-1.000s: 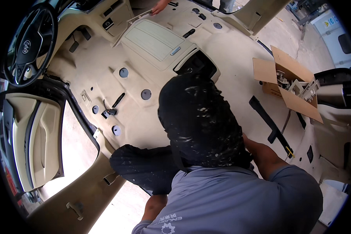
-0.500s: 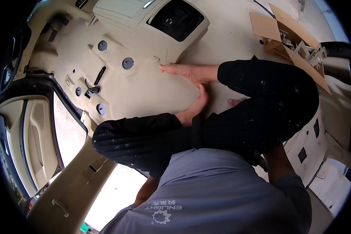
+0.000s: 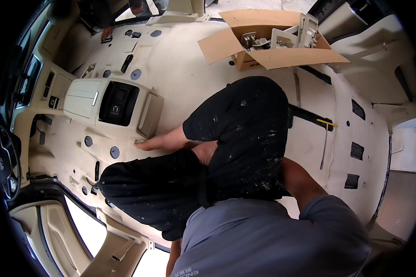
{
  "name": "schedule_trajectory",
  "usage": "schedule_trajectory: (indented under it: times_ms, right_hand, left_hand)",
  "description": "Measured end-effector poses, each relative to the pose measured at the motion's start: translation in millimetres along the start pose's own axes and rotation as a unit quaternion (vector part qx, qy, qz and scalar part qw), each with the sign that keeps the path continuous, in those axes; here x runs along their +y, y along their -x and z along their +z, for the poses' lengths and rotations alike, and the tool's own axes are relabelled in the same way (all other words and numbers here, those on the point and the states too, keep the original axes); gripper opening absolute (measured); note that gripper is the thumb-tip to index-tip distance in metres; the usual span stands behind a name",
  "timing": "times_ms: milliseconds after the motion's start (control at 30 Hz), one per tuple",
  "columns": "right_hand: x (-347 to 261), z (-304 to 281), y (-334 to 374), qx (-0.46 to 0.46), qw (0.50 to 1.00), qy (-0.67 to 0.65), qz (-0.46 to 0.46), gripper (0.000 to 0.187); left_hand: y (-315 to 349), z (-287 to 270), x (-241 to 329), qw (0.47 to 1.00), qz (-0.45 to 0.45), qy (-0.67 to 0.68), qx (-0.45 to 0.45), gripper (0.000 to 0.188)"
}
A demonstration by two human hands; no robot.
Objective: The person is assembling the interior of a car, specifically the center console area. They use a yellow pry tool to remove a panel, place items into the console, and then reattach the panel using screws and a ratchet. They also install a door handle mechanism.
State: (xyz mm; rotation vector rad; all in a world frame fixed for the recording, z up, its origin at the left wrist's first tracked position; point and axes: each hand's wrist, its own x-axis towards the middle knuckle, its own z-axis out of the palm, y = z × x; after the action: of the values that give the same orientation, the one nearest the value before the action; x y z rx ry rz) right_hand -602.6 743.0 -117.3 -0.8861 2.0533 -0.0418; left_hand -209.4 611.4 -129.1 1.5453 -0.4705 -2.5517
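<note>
Both of my hands are hidden in the head view, so what they hold or touch does not show. My left forearm [image 3: 174, 256] runs down beside my left knee, next to the open door side. Out to the right goes my right arm [image 3: 302, 182], which disappears behind my thigh over the bare floor [image 3: 289, 205]. I sit on the beige vehicle floor with bent legs in black paint-specked trousers [image 3: 245, 124]. One bare foot [image 3: 164, 141] rests against the beige centre console [image 3: 118, 101].
An open cardboard box [image 3: 245, 60] of beige trim parts stands at the far right. A yellow-handled tool [image 3: 326, 129] lies right of my leg. At the far left, another person's hand [image 3: 107, 34] touches the floor. A steering wheel [image 3: 7, 161] and open door [image 3: 55, 235] are at left.
My view has swung to the right and lifted. The console and box now sit farther left, and the yellow-handled tool and another person's hand have come into view.
</note>
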Motion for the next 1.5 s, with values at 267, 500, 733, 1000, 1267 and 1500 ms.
schedule_trajectory:
  times_ms: [267, 500, 733, 1000, 1267, 1500]
  right_hand:
    - [55.5, -97.7, -20.7, 0.288, 0.956, 0.019, -0.053, 0.029]
    - [84.9, -184.2, -37.9, 0.357, 0.888, 0.164, -0.238, 0.027]
    - [76.2, -136.4, -30.1, 0.181, 0.929, 0.121, -0.298, 0.047]
    - [82.9, -140.9, -41.8, 0.009, 0.964, 0.077, -0.253, 0.054]
    - [108.6, -113.8, -39.1, -0.095, 0.965, -0.01, -0.243, 0.057]
    - [99.0, -134.8, -44.4, 0.038, 0.963, 0.065, -0.257, 0.06]
  left_hand:
    - [147.1, -198.3, 27.6, 0.951, 0.137, -0.024, 0.277, 0.051]
    - [209.8, -89.3, 211.0, 0.62, 0.361, -0.272, 0.642, 0.041]
    - [83.3, 190.1, 306.6, 0.33, 0.481, -0.748, 0.317, 0.041]
    - [40.7, 143.9, 366.0, 0.351, 0.372, -0.779, 0.363, 0.078]
    - [35.8, 124.9, 368.0, 0.344, 0.387, -0.781, 0.348, 0.068]
    - [39.9, 130.3, 362.2, 0.33, 0.407, -0.764, 0.375, 0.064]
